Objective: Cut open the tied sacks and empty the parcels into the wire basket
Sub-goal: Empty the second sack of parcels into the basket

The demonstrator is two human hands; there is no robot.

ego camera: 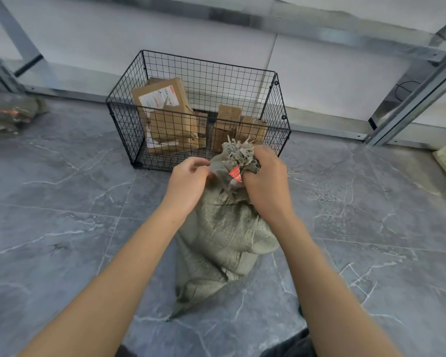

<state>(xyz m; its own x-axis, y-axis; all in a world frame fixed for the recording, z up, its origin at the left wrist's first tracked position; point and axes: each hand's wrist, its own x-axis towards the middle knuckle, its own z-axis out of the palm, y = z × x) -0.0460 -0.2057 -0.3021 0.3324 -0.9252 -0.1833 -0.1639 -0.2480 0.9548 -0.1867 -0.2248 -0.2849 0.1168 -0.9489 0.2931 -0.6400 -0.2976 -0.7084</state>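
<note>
Just before the wire basket [198, 109], both hands pinch the tied sack [224, 235] at its neck: left hand [188, 181], right hand [264, 176]. The soft woven fabric probably sags under load, so the neck is the best hold.

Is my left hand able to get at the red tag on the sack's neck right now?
Probably yes. The left hand pinches the sack at its neck, right beside the red tag, which shows uncovered between both hands. The right hand grips the bunched top just past it.
</note>
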